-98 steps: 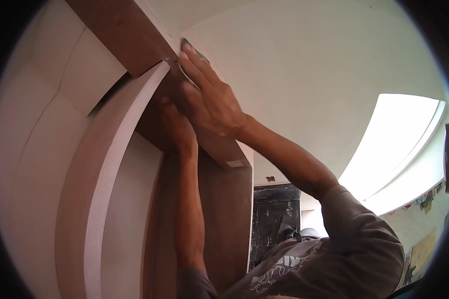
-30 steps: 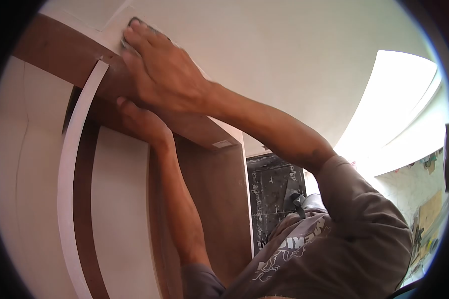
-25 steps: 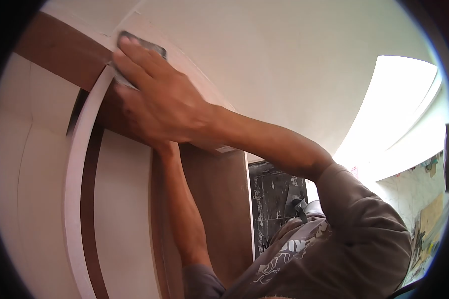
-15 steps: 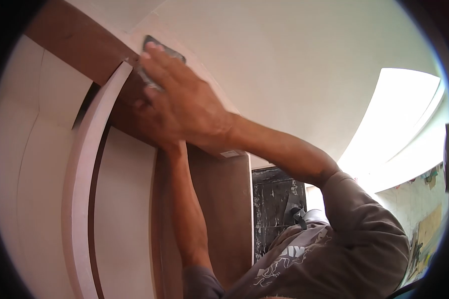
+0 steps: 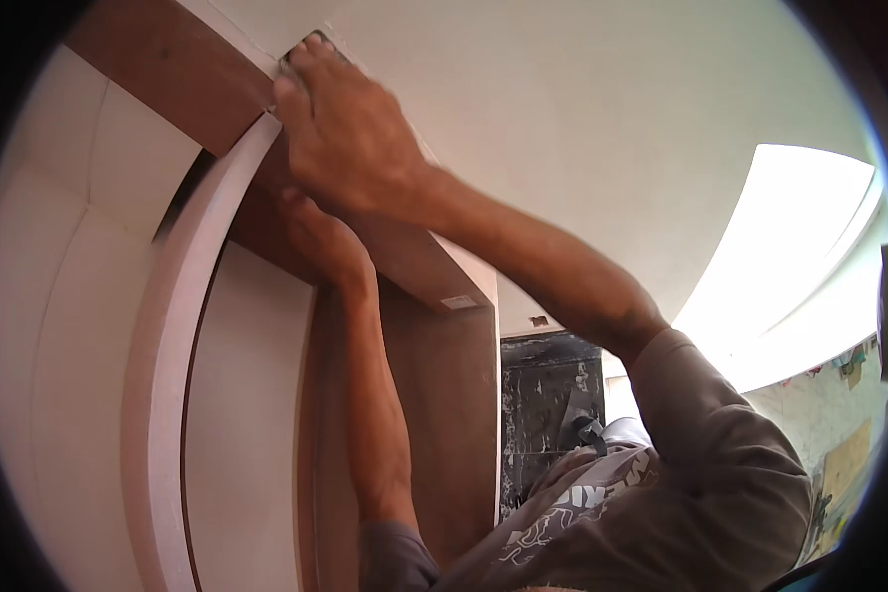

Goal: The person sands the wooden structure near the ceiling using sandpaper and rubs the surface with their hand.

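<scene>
My right hand (image 5: 350, 133) reaches up over the corner where a brown panel meets the pale wall surface. Its fingers press a flat dark pad (image 5: 291, 49), sandpaper-like, against that surface, and the hand covers most of it. Lower down, my left hand (image 5: 331, 242) is against the brown panel (image 5: 405, 247) under my right forearm. Most of its fingers are hidden behind my right hand and the panel, so their grip does not show. A curved pale edge strip (image 5: 202, 207) runs down just left of both hands.
The broad pale wall (image 5: 562, 128) spreads to the right, with a bright window-like opening (image 5: 750, 257) beyond it. Below are a brown cabinet side (image 5: 444, 395) and a black marbled panel (image 5: 548, 395). Pale boards (image 5: 59, 296) stand at the left.
My right hand has slid up and slightly left with the dark pad, toward the upper corner. My left hand stays near the same spot on the brown panel.
</scene>
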`<state>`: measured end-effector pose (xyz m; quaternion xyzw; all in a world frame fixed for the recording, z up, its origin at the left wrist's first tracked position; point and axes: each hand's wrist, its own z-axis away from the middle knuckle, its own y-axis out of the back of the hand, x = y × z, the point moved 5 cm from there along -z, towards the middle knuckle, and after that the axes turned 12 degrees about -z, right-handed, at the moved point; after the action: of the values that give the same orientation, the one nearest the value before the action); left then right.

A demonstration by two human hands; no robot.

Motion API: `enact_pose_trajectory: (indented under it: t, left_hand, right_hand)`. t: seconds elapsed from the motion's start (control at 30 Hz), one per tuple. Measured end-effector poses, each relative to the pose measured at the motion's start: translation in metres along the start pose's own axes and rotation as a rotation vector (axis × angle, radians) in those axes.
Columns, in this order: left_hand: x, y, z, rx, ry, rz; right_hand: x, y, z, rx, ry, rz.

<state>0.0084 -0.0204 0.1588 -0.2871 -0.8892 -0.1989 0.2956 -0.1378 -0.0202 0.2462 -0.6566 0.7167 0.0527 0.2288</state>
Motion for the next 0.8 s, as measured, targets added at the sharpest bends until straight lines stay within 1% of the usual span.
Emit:
enact_pose_trajectory:
  t: [0.03,0.1,0.13,0.2,0.23,0.3,0.33,0.37,0.4,0.47,0.53,0.63,0.67,0.73,0.77,0.8]
  left_hand:
    - [-0.006,-0.001,-0.003,-0.029,-0.051,-0.033]
    - [-0.001,-0.001,-0.005,0.001,-0.086,0.045]
    - [0.004,-0.001,-0.004,0.016,-0.101,0.082]
    - [0.014,-0.002,0.004,0.041,-0.018,0.081]
    - [0.021,-0.001,0.007,0.043,0.027,0.080]
    - [0.038,0.008,0.011,-0.062,0.078,-0.003]
    - [0.035,0.008,0.009,-0.062,0.059,-0.024]
    - [0.032,0.009,0.007,-0.062,0.041,-0.046]
    - [0.012,0.004,0.003,-0.023,-0.019,-0.050]
    - [0.008,0.000,0.000,0.040,-0.048,-0.016]
    - [0.021,0.000,0.008,0.081,0.024,0.054]
    - [0.020,0.002,0.005,0.020,0.012,0.046]
    - [0.016,0.003,0.002,0.017,-0.011,0.043]
    - [0.005,0.002,-0.002,0.006,-0.058,0.032]
    - [0.008,0.002,0.000,0.028,-0.026,0.015]
    - [0.014,0.002,0.002,0.052,0.008,-0.003]
  right_hand:
    - [-0.012,0.005,0.014,-0.049,0.128,0.049]
    - [-0.017,0.021,0.046,-0.145,0.380,0.150]
    - [-0.002,0.022,0.044,-0.109,0.290,0.046]
    - [0.031,0.026,0.036,-0.042,0.088,-0.157]
    - [0.022,0.023,0.031,-0.023,0.074,-0.122]
    - [0.005,0.007,0.007,0.015,0.073,-0.058]
    - [-0.007,0.008,0.018,0.056,0.128,-0.084]
    - [-0.013,0.014,0.029,0.019,0.195,-0.104]
    - [-0.013,0.027,0.044,-0.016,0.256,-0.122]
    - [-0.003,0.031,0.043,-0.074,0.218,-0.159]
    - [0.024,0.027,0.019,-0.123,0.006,-0.192]
    - [0.001,0.008,0.005,-0.052,0.082,-0.031]
    - [-0.008,0.016,0.018,-0.049,0.159,-0.115]
    - [0.016,0.035,0.046,-0.109,0.291,-0.209]
    - [0.022,0.039,0.055,-0.136,0.354,-0.257]
    - [0.030,0.037,0.046,-0.142,0.230,-0.249]
